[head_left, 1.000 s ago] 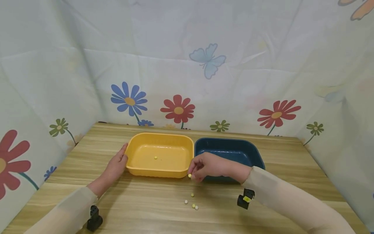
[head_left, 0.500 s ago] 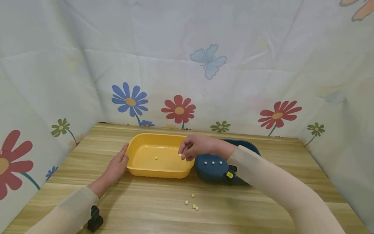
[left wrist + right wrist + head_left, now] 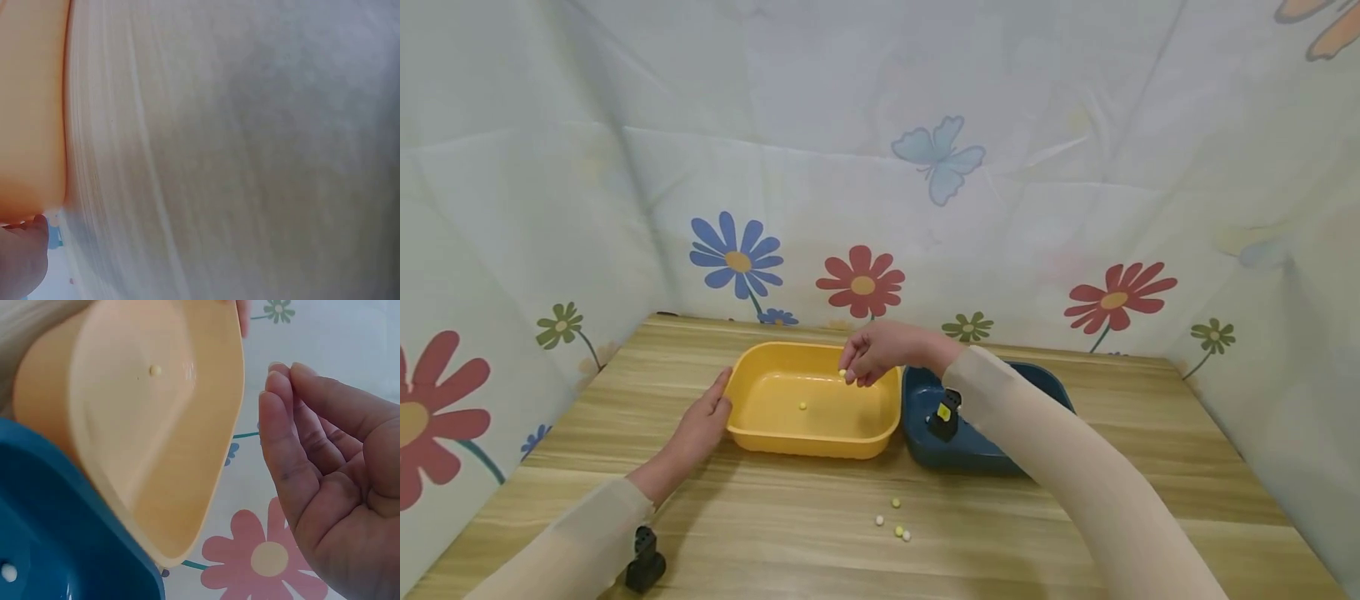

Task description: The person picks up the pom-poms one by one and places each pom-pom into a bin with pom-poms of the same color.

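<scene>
My right hand (image 3: 880, 350) is over the right part of a yellow tray (image 3: 812, 447), pinching a small yellow ball (image 3: 842, 373) between thumb and fingertips. In the right wrist view that hand's fingertips (image 3: 281, 372) meet, and the ball is hidden. On the tray's floor lies another yellow ball (image 3: 802, 406). My left hand (image 3: 700, 421) rests against the tray's left outer wall, its fingers lying fairly straight along it. Several loose balls lie on the table in front: a white ball (image 3: 879, 520), a second white ball (image 3: 906, 536), and two yellow balls (image 3: 896, 502).
A dark blue tray (image 3: 940, 457) stands right beside the yellow one, partly covered by my right forearm. A white ball (image 3: 9, 572) lies in it. The wooden table (image 3: 775, 533) ends at a flowered cloth backdrop (image 3: 820, 192) behind and at both sides.
My right hand has moved left and away from me, from the trays' near edges to above the yellow tray, still pinching the yellow ball. My left hand has stayed at the wall.
</scene>
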A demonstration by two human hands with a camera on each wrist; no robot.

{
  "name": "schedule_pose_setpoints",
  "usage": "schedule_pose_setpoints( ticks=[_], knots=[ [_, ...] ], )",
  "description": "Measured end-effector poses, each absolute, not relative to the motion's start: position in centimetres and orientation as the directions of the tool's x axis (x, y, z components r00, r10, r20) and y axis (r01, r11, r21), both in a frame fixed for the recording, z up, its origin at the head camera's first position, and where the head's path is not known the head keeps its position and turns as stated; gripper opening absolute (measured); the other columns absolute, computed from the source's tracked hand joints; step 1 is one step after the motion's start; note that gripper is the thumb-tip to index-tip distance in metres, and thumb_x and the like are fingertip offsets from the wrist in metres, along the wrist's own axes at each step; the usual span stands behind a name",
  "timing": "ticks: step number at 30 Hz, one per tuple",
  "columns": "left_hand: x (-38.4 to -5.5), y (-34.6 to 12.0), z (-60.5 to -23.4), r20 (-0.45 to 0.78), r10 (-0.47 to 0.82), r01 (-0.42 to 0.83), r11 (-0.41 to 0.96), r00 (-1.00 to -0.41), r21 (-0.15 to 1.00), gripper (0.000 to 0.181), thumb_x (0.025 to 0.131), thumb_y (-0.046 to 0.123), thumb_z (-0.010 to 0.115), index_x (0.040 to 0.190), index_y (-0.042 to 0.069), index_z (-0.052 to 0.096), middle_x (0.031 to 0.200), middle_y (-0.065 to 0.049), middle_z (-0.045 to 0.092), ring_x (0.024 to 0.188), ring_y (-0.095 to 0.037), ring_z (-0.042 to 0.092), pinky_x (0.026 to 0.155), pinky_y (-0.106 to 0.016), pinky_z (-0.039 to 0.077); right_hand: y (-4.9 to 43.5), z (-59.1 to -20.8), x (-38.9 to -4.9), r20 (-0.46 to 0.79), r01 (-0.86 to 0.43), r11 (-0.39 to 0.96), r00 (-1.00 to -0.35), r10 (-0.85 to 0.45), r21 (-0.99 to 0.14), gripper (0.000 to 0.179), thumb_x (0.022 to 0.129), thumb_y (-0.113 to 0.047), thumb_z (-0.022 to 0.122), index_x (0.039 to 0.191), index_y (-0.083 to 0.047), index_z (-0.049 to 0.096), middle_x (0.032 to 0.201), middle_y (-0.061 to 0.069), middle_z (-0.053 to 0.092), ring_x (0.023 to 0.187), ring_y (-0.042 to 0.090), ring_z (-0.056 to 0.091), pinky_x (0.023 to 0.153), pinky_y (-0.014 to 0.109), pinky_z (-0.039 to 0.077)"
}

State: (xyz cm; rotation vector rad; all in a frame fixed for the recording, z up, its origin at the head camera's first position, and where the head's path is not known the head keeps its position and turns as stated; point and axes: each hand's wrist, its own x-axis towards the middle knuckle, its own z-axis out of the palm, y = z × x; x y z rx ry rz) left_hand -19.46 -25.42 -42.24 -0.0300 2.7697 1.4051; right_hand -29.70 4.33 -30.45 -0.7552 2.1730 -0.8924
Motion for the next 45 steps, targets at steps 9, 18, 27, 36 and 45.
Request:
schedule_pose_setpoints(
  ticks=[9, 18, 27, 36, 45],
  knots=[
    [-19.4, -25.3, -42.0, -0.041, -0.003, -0.035, 0.597, -0.999, 0.801, 0.060, 0.109, 0.014, 0.026, 0.163, -0.003, 0.004, 0.170, -0.025, 0.004, 0.158, -0.047, 0.008, 0.131, -0.060, 0.012, 2.4, -30.6, -31.3, -0.396, -0.238, 0.615, -0.583, -0.709, -0.752, 0.020, 0.098, -0.011, 0.066, 0.116, -0.001, 0.068, 0.102, 0.008, 0.074, 0.096, 0.026, 0.071, 0.091, 0.027, 0.064],
    [-19.4, -25.5, -42.1, -0.026, 0.004, -0.018, 0.596, -1.000, 0.802, 0.059, 0.110, 0.016, 0.027, 0.162, -0.003, 0.005, 0.170, -0.026, 0.004, 0.158, -0.047, 0.009, 0.131, -0.059, 0.013, 0.6, -31.4, -32.7, -0.438, -0.176, 0.618, -0.560, -0.703, -0.766, 0.020, 0.099, -0.010, 0.066, 0.115, 0.002, 0.069, 0.097, 0.007, 0.073, 0.083, 0.019, 0.069, 0.085, 0.023, 0.064],
    [-19.5, -25.4, -42.2, -0.029, -0.008, -0.029, 0.599, -1.000, 0.800, 0.059, 0.110, 0.016, 0.027, 0.163, -0.003, 0.006, 0.170, -0.026, 0.005, 0.158, -0.046, 0.009, 0.131, -0.059, 0.013, -0.8, -32.9, -33.5, -0.439, -0.210, 0.640, -0.571, -0.694, -0.739, 0.010, 0.099, -0.007, 0.064, 0.105, 0.000, 0.069, 0.090, 0.005, 0.071, 0.080, 0.018, 0.067, 0.084, 0.025, 0.064],
    [-19.5, -25.5, -42.3, -0.036, -0.009, -0.034, 0.603, -0.999, 0.797, 0.060, 0.110, 0.016, 0.026, 0.163, -0.001, 0.005, 0.170, -0.025, 0.005, 0.159, -0.046, 0.009, 0.131, -0.059, 0.013, -1.9, -35.6, -33.7, -0.467, -0.204, 0.702, -0.616, -0.634, -0.683, 0.021, 0.097, -0.006, 0.066, 0.115, 0.005, 0.070, 0.086, 0.003, 0.069, 0.077, 0.016, 0.064, 0.094, 0.033, 0.064],
    [-19.6, -25.4, -42.3, -0.034, -0.012, -0.034, 0.601, -0.999, 0.799, 0.060, 0.110, 0.014, 0.027, 0.163, -0.002, 0.006, 0.170, -0.026, 0.006, 0.158, -0.046, 0.010, 0.131, -0.058, 0.013, -2.4, -36.3, -33.7, -0.533, -0.168, 0.736, -0.588, -0.608, -0.655, 0.013, 0.097, -0.005, 0.066, 0.107, 0.004, 0.068, 0.086, 0.007, 0.068, 0.077, 0.017, 0.063, 0.099, 0.035, 0.062]
  ],
)
